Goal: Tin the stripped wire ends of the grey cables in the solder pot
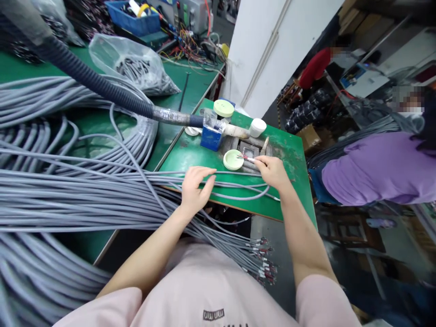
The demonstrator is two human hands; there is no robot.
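Observation:
My right hand (272, 171) pinches the stripped end of a grey cable (245, 158), holding its thin coloured wires over a round pale-green dish (232, 160) beside a grey metal pot (248, 150) on the small green table (286, 150). My left hand (195, 187) rests with curled fingers on several grey cables (231, 174) that run across that table's near edge. A large bundle of grey cables (68, 200) spreads to the left, and their stripped ends (264, 263) hang over my lap.
A black corrugated hose (102, 88) reaches to a blue box (211, 136). Two lidded jars (223, 109) stand behind it. A plastic bag of parts (136, 66) lies on the big green bench. A person in purple (374, 168) bends at the right.

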